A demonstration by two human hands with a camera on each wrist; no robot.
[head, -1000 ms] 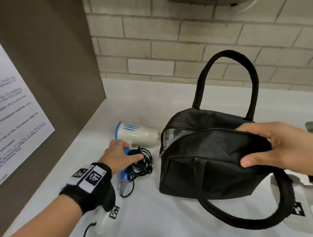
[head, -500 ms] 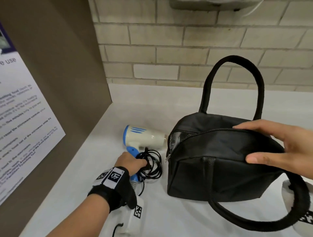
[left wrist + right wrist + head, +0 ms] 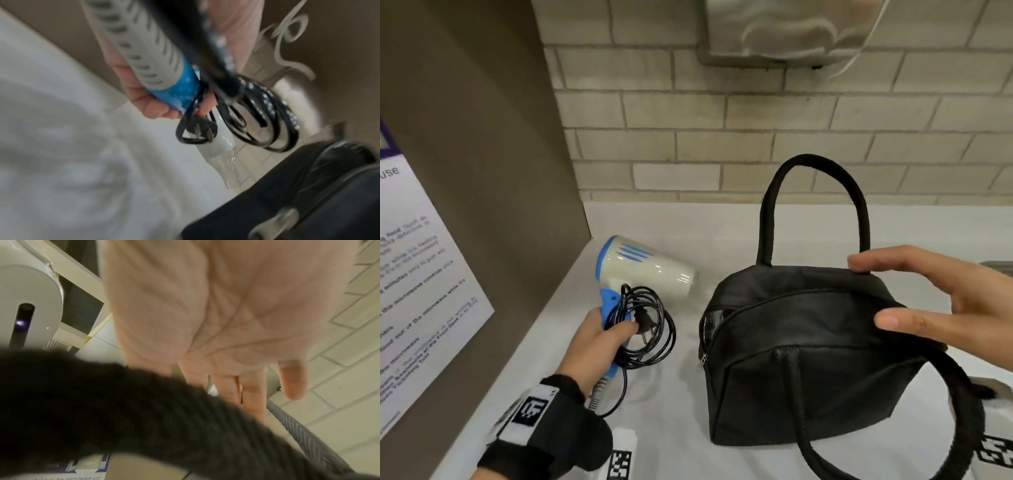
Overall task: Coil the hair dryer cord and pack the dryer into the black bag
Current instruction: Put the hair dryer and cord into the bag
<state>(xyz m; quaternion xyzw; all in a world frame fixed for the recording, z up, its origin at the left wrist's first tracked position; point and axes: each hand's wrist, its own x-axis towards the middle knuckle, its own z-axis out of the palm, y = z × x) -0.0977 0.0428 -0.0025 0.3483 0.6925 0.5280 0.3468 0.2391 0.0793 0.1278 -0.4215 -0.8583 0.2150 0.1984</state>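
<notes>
The dryer (image 3: 643,270), just left of the bag (image 3: 801,359), now rides up off the counter (image 3: 671,404) in the left hand (image 3: 594,339), whose grip wraps the blue handle and pins the coiled cord (image 3: 650,325) against it. The right hand (image 3: 941,305) has eased off the bag's top, fingers spread and only resting there, so the nearly closed zipper still needs opening before the dryer goes in.

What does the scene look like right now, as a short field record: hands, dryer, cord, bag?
left hand: grips the blue handle of the hair dryer, thumb pressing the plug against it
cord: coiled in loops beside the handle, plug tucked in
right hand: fingers straight, thumb and fingertips at the top right of the black bag, not curled round it
bag state: standing on the white counter, zipper partly open at its left end, one strap up, one hanging forward
dryer position: left of the bag, not yet inside
</notes>
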